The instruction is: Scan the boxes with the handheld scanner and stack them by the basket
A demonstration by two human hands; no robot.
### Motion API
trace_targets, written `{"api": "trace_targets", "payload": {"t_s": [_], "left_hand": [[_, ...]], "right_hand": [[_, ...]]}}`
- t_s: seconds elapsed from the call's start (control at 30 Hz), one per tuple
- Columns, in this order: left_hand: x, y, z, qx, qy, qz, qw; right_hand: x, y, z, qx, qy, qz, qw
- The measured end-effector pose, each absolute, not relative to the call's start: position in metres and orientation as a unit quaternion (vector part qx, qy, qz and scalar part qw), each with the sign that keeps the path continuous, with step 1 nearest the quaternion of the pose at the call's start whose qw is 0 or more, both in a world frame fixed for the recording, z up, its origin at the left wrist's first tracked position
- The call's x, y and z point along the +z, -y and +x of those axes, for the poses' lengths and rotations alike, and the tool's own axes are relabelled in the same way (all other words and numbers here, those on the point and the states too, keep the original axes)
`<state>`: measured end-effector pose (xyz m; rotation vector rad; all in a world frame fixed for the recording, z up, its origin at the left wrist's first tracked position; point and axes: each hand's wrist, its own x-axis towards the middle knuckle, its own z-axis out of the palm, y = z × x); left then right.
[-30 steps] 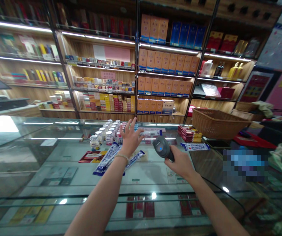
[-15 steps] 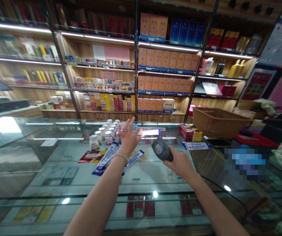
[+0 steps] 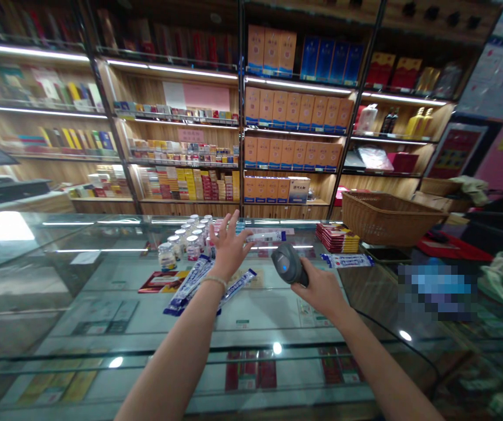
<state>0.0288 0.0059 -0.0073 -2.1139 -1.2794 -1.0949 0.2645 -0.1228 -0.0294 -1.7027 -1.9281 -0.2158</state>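
My left hand (image 3: 229, 248) reaches over the counter with several fingers spread. Its thumb side seems to pinch the left end of a blue-and-white stick packet (image 3: 269, 236), which bears a barcode; the contact is partly hidden. My right hand (image 3: 321, 289) is wrapped round the handle of a dark grey barcode scanner (image 3: 287, 264), its head turned toward the packet and a small blue light showing. More blue-and-white packets (image 3: 188, 289) lie beside and under my left forearm, next to a red-and-yellow flat pack (image 3: 159, 282). White-capped jars (image 3: 166, 256) stand left of the hand.
The glass counter (image 3: 146, 327) displays goods inside. At the right are stacked red-and-yellow packs (image 3: 337, 238), another blue-and-white packet (image 3: 348, 260) and a wicker basket (image 3: 387, 216). The scanner's black cable (image 3: 392, 333) trails right. Stocked shelves (image 3: 295, 126) line the back.
The bright scanner light on the packet has gone out, so its barcode shows. A blue light now shows on the scanner. Both hands stay nearly in place.
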Motion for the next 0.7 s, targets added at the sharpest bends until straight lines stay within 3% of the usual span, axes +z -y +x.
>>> {"api": "trace_targets", "payload": {"t_s": [0.37,0.7], "left_hand": [[-0.008,-0.007,0.029,-0.405,0.456,-0.762,0.217],[-0.009,-0.007,0.028,-0.398,0.466,-0.760,0.215]], "right_hand": [[-0.013,0.112,0.264,-0.128,0.741,-0.631,0.192],[-0.035,0.093,0.266,-0.258,0.770,-0.536,0.231]]}}
